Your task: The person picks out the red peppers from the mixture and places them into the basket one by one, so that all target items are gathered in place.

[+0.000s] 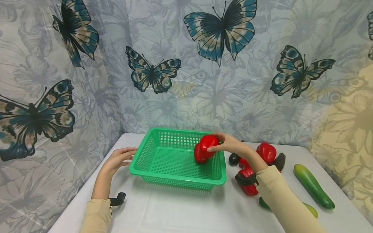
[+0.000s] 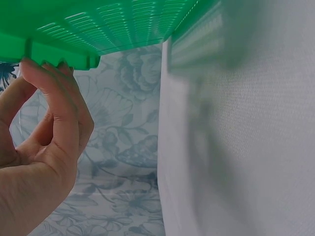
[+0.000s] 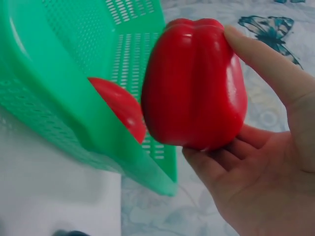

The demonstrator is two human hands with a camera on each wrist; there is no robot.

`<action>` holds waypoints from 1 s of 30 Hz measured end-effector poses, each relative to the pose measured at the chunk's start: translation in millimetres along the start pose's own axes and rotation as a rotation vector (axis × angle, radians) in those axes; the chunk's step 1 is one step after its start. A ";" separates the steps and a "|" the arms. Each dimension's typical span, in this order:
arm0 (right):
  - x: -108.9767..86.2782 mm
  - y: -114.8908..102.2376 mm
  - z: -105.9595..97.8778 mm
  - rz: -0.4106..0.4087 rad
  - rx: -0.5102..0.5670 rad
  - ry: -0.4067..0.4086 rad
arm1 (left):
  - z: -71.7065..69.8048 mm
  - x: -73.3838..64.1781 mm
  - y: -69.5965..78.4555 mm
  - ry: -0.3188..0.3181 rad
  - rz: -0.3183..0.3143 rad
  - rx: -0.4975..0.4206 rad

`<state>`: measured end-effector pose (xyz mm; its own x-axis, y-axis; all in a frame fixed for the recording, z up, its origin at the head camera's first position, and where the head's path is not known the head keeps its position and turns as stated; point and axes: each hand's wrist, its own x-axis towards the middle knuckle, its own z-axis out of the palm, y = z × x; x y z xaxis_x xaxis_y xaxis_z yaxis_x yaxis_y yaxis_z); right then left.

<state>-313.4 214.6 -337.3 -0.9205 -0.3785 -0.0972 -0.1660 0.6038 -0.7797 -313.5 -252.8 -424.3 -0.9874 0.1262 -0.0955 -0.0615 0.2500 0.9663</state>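
A green plastic basket (image 1: 169, 163) with perforated walls is on the white table. My left hand (image 1: 116, 160) is at its left side, fingertips at the rim and fingers bent against it in the left wrist view. Over the basket's right end, my right hand (image 1: 233, 145) grips a glossy red bell pepper (image 3: 194, 88) between thumb and fingers. Another red bell pepper (image 1: 199, 156) lies inside the basket, just under the held one and partly hidden by it. From the right wrist, that lower pepper (image 3: 118, 105) peeks over the rim.
Right of the basket lie more red bell peppers (image 1: 266, 152), a small dark oval vegetable (image 1: 233, 159), a dark elongated vegetable (image 1: 280, 161) and a long green vegetable (image 1: 314, 187). My right sleeve (image 1: 285, 197) covers part of this group. A butterfly-printed cloth (image 1: 180, 110) hangs behind the table.
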 end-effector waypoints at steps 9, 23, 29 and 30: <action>8.0 -2.8 5.5 0.052 -0.041 -0.098 | -0.2 0.0 -1.0 0.001 -0.003 0.009; 17.3 -6.3 13.9 0.103 -0.090 -0.192 | -0.9 1.7 -2.0 -0.003 -0.007 0.001; 22.0 -7.8 18.3 0.134 -0.147 -0.253 | 0.0 2.2 -1.8 0.002 -0.011 0.003; 22.6 -7.9 19.4 0.143 -0.151 -0.259 | -0.1 2.0 -1.8 0.002 -0.010 0.004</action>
<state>-326.0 187.7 -345.4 -0.8212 -0.4362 -0.3680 -0.1098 0.7535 -0.6482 -315.4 -253.1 -426.2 -0.9871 0.1218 -0.1042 -0.0703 0.2550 0.9644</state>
